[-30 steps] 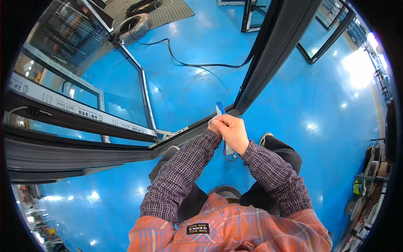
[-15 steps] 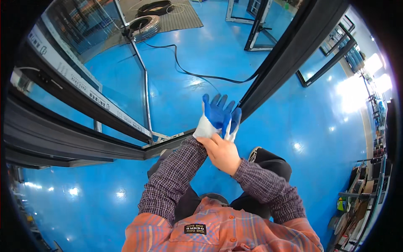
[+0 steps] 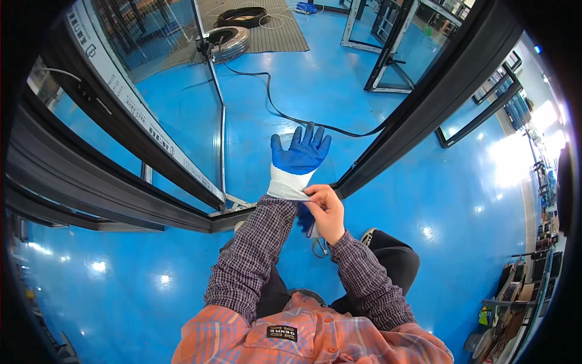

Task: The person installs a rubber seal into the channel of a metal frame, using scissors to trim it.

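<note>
My left hand (image 3: pixel 299 155) wears a work glove with a blue coated palm and a white knitted cuff (image 3: pixel 288 184). Its fingers are spread, palm facing up. The bare right hand (image 3: pixel 328 213) pinches the edge of that cuff at the wrist, between thumb and fingers. Below it, partly hidden by the right hand, hangs a dark blue and white piece (image 3: pixel 307 219) that looks like a second glove. Checked sleeve covers (image 3: pixel 242 267) wrap both forearms.
A black-framed glass door or window (image 3: pixel 209 219) stands open at left. A thick dark frame post (image 3: pixel 418 100) slants up to the right. A black cable (image 3: pixel 273 103) crosses the blue floor. Coils (image 3: pixel 233 42) lie on a mat (image 3: pixel 285 30). Materials line the right wall.
The gloved left hand has turned its palm up and spread its fingers. My right hand has shifted to the cuff's right edge, and the second glove now hangs below it.
</note>
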A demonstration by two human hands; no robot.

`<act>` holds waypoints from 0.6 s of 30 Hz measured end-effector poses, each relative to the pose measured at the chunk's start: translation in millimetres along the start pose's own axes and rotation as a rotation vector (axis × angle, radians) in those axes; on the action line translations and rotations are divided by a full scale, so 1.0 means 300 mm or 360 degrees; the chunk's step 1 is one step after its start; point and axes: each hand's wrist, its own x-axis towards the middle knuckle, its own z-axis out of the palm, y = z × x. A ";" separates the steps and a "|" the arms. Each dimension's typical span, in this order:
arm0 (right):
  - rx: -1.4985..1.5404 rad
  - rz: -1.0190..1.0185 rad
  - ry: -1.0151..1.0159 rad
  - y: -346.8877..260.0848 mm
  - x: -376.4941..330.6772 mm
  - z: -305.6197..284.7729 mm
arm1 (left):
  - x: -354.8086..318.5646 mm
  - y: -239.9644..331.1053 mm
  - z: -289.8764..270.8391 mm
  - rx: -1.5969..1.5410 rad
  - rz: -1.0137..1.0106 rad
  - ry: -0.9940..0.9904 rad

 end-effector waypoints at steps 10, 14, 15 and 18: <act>0.0283 0.0536 -0.0228 0.026 0.045 0.009 | -0.032 0.049 -0.009 0.0166 -0.0078 -0.0302; -0.0225 0.0213 0.0085 0.188 0.065 0.050 | -0.023 -0.036 0.054 0.0050 0.0001 -0.0220; -0.0201 0.0219 0.0074 0.191 0.060 0.122 | -0.042 -0.025 0.076 0.0009 0.0042 -0.0174; 0.0218 -0.0112 0.0124 0.169 0.024 0.202 | -0.045 -0.010 0.100 -0.0107 0.0088 -0.0112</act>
